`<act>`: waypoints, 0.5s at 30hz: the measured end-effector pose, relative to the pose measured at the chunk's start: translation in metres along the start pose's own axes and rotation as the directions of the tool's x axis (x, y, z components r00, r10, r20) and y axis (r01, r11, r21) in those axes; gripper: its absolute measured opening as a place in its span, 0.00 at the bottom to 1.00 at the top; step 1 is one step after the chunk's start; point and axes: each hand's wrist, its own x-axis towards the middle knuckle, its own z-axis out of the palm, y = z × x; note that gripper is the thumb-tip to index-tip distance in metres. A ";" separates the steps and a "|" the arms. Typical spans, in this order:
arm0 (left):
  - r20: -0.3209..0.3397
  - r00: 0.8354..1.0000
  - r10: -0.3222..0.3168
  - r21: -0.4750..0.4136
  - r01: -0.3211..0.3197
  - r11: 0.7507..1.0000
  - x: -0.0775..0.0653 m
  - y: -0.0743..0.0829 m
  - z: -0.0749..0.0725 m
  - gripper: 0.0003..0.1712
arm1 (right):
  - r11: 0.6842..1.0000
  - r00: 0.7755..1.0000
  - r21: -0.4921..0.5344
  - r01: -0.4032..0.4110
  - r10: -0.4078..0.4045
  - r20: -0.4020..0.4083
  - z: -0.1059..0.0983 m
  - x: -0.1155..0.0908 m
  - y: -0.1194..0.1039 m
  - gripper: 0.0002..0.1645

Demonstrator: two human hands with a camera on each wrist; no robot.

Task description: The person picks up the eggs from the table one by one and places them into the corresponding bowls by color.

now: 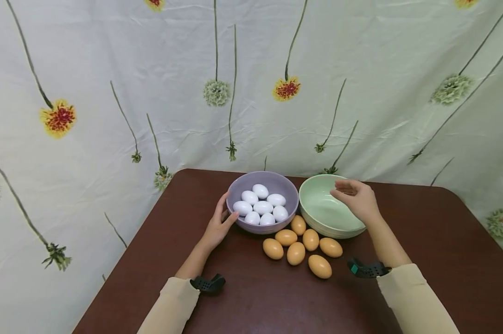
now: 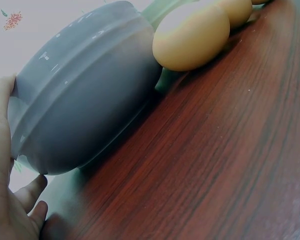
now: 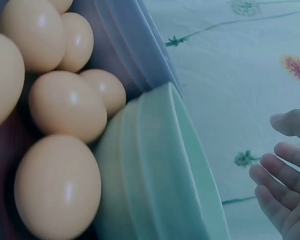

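Observation:
My left hand (image 1: 217,226) holds the left side of a purple bowl (image 1: 263,229), its thumb and fingers spread around the wall. Several white eggs (image 1: 263,208) lie in that bowl. Touching its right side is a light green bowl (image 1: 323,208), with no egg showing inside. My right hand (image 1: 359,198) hovers over the green bowl's right rim, fingers loosely bent and holding nothing. Several brown eggs (image 1: 296,253) lie on the table in front of both bowls. Up close, the right wrist view shows a brown egg (image 3: 58,187) beside the green bowl's wall.
The dark reddish-brown table (image 1: 251,297) carries everything. Behind it hangs a pale cloth (image 1: 172,69) printed with flowers and dandelions. A black band (image 1: 209,284) is on the left wrist, another band (image 1: 366,268) on the right.

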 end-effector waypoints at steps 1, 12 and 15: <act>0.000 1.000 -0.001 0.002 0.001 1.000 0.000 0.000 0.000 0.41 | 1.000 1.000 -0.004 -0.006 0.006 -0.003 -0.003 -0.002 0.002 0.32; -0.007 1.000 -0.017 0.011 0.017 1.000 0.000 -0.002 0.001 0.41 | 0.998 0.987 0.018 -0.068 0.070 -0.142 -0.036 -0.022 0.034 0.36; -0.009 1.000 -0.013 0.009 0.013 1.000 0.002 -0.002 0.001 0.41 | 0.995 0.979 0.044 -0.086 0.093 -0.180 -0.042 -0.026 0.045 0.37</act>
